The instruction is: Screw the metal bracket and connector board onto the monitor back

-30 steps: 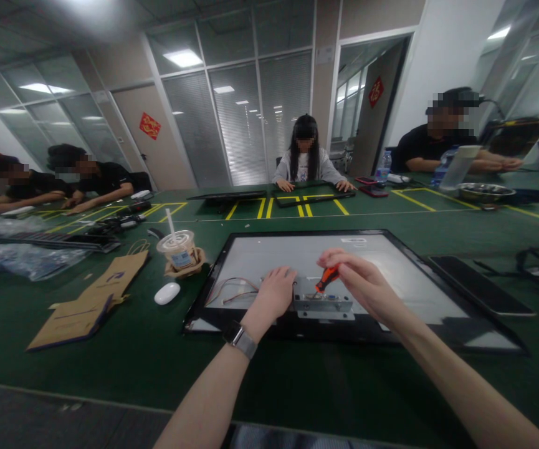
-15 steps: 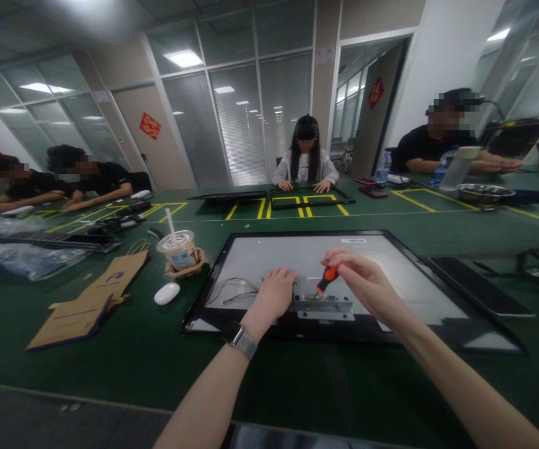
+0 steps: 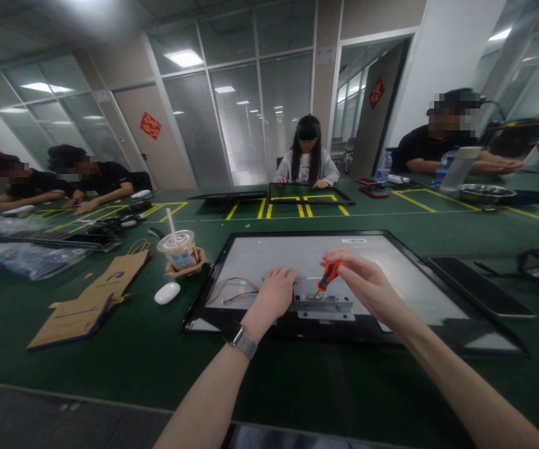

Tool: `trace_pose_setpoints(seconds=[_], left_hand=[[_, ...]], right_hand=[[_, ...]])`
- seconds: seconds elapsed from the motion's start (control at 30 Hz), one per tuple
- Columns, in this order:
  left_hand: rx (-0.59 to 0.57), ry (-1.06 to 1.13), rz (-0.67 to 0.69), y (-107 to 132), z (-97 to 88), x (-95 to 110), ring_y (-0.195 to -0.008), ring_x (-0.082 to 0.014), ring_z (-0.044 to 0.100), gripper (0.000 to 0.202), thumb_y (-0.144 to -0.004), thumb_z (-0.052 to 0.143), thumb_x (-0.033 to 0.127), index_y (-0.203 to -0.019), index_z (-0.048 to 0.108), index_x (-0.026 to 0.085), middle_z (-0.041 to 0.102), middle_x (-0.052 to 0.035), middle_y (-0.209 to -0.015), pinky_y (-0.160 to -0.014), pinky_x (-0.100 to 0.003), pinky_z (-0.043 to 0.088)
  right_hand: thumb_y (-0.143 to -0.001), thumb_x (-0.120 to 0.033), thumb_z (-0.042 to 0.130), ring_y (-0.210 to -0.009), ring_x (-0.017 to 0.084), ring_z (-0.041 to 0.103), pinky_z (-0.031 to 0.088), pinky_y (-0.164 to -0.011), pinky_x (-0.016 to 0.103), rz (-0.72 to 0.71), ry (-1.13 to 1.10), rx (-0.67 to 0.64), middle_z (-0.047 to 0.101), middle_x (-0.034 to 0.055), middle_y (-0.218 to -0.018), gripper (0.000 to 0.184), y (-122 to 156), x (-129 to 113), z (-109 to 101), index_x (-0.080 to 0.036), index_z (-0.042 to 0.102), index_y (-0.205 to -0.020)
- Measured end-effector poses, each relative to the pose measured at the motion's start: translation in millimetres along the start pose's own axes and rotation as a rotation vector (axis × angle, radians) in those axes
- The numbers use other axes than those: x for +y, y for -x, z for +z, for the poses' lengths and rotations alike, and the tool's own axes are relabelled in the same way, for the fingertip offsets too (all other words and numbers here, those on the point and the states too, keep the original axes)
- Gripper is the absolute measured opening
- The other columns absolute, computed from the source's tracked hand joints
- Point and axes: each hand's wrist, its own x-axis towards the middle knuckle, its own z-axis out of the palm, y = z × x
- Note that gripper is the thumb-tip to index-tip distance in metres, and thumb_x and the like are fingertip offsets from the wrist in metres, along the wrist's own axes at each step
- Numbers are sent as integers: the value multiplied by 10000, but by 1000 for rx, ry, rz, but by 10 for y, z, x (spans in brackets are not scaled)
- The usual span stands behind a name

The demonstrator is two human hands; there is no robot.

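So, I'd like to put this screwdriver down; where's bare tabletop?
Bare: tabletop between left forearm and right forearm, nearer than the display panel; also between left forearm and paper bag. Crowded: left of the panel, by drink cup and mouse; across the panel, by left hand, right hand, metal bracket, wires.

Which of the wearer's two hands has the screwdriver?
The right hand, gripping the orange-black screwdriver; the left hand, with a smartwatch above it, holds none.
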Motion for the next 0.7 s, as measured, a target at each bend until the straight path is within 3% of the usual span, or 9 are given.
trace_pose_setpoints(seconds=[0.17,0.33,0.53,0.6,0.7], left_hand=[[-5,-2,-5,5,-15,4,-1262,-244,546,410,-984,384,97,-1353,553,156,566,-124,-1410,-1092,-380,421],[-2,1,1,11,-22,4,-1268,-252,547,413,-976,383,88,-1346,560,142,567,-141,-1403,-1088,-387,430],[8,-13,3,13,-18,5,-1262,-248,555,408,-972,376,78,-1322,571,155,576,-130,-1395,-1081,-377,434],[3,-12,4,14,-21,6,-1264,-252,553,410,-972,376,79,-1329,567,149,577,-130,-1395,-1084,-378,430],[-4,-9,7,16,-29,7,-1280,-251,542,425,-974,378,84,-1358,550,145,568,-132,-1407,-1098,-375,416]], right_hand=[[-874,-400,737,-832,185,681,582,-757,328,-57,61,-11,679,39,-943,147,8,-44,12,-281,810,-920],[-991,-345,576,-947,201,721,576,-888,370,-66,179,-47,762,55,-1059,252,41,-91,51,-298,734,-1182],[-1000,-348,542,-1113,244,706,556,-983,429,-64,205,-107,760,73,-1156,320,60,-82,55,-282,657,-1292],[-986,-354,563,-1089,255,711,572,-952,439,-64,216,-91,761,79,-1124,330,53,-78,51,-275,657,-1293],[-912,-356,680,-954,260,709,583,-875,442,-117,313,-2,744,77,-1005,262,28,-68,43,-262,730,-1152]])
